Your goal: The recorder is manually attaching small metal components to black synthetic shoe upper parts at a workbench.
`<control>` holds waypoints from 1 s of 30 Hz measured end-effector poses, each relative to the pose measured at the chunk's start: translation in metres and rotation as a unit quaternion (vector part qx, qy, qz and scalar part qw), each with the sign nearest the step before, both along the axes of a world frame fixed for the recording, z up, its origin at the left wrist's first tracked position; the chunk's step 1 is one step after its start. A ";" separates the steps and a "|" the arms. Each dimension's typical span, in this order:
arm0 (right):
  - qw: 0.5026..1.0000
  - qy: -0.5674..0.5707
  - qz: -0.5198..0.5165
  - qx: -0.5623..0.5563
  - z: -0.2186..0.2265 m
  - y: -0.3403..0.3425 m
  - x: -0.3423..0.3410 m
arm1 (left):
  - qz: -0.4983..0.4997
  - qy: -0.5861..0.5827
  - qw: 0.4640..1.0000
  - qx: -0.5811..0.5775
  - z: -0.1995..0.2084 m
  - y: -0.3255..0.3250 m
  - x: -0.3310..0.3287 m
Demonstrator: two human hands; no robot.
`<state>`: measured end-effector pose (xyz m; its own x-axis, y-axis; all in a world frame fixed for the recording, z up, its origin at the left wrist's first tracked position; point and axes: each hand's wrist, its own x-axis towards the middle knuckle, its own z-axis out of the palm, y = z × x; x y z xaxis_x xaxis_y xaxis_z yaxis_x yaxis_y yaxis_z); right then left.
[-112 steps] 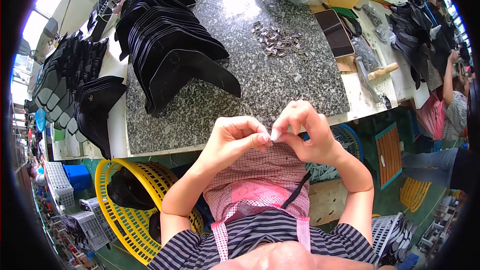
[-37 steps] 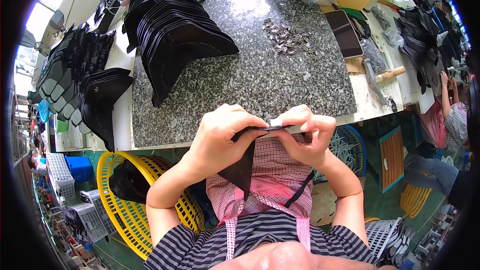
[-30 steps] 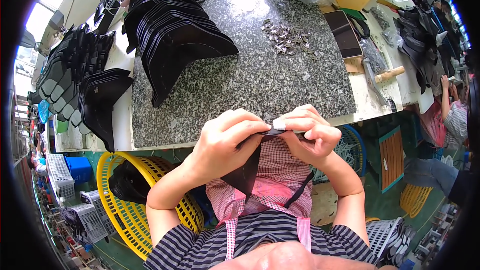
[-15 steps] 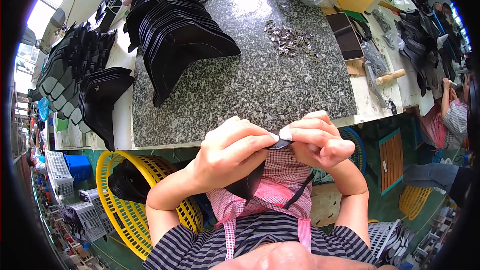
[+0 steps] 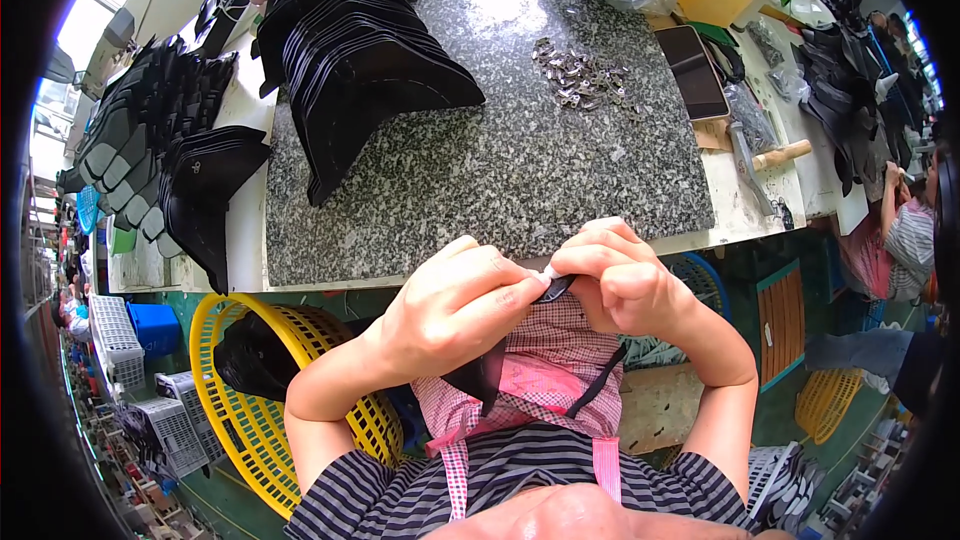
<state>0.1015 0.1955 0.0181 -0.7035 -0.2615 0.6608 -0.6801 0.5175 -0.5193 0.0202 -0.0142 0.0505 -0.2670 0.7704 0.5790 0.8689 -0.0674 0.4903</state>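
We pinch a black piece (image 5: 484, 375) in the fingers of our left hand (image 5: 450, 305) and right hand (image 5: 630, 275), near the desk (image 5: 500, 180); metal parts (image 5: 582, 76) lie on its far side

On the slab (image 5: 520, 180), stacked pieces (image 5: 350, 90) are lying left of metal fittings (image 5: 580, 78); a tablet (image 5: 692, 72) is lying right of them. Before the table (image 5: 738, 221), a held piece (image 5: 482, 377) is hanging right of a basket (image 5: 202, 365).
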 end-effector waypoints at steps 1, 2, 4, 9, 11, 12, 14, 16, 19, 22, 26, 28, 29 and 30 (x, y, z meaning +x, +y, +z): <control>1.000 -0.001 0.007 0.008 0.001 0.000 -0.001 | -0.002 0.003 1.000 -0.005 0.000 -0.001 0.000; 1.000 -0.001 0.008 0.009 0.001 -0.001 -0.002 | -0.001 0.004 1.000 -0.005 0.001 -0.002 0.001; 1.000 -0.002 0.024 0.014 0.000 -0.003 -0.003 | 0.006 0.004 1.000 -0.007 0.001 -0.004 0.002; 0.997 -0.009 0.057 -0.058 0.001 0.001 -0.002 | 0.027 -0.072 0.997 -0.002 0.008 -0.007 0.002; 0.993 0.021 0.072 -0.086 -0.001 0.002 -0.002 | 0.044 -0.106 0.993 0.001 0.010 -0.006 0.004; 0.993 0.021 0.074 -0.087 0.000 0.000 -0.004 | 0.047 -0.106 0.993 0.000 0.010 -0.006 0.005; 0.993 -0.022 0.094 -0.061 0.006 -0.003 -0.007 | 0.062 -0.117 0.991 -0.003 0.008 -0.008 0.007; 0.992 -0.028 0.105 -0.062 0.004 -0.005 -0.010 | 0.059 -0.114 0.992 0.001 0.001 -0.009 0.007; 0.992 -0.033 0.114 -0.045 0.002 -0.006 -0.013 | 0.057 -0.108 0.992 0.009 -0.003 -0.009 0.005; 0.993 -0.033 0.108 -0.042 -0.001 -0.010 -0.015 | 0.057 -0.099 0.993 0.013 -0.005 -0.008 0.004; 0.990 -0.070 0.111 -0.048 0.000 -0.008 -0.016 | 0.054 -0.090 0.994 0.014 -0.006 -0.006 0.003; 0.990 -0.075 0.112 -0.044 0.000 -0.008 -0.016 | 0.052 -0.087 0.995 0.013 -0.006 -0.006 0.002; 0.990 -0.079 0.114 -0.039 0.000 -0.008 -0.016 | 0.051 -0.084 0.995 0.014 -0.006 -0.006 0.001; 0.989 -0.079 0.115 -0.040 0.001 -0.009 -0.015 | 0.052 -0.084 0.995 0.013 -0.005 -0.006 0.002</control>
<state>0.0865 0.1862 0.0192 -0.7272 -0.3782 0.5729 -0.6827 0.3109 -0.6613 0.0223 -0.0200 0.0458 -0.4389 0.7184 0.5397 0.7784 0.0039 0.6278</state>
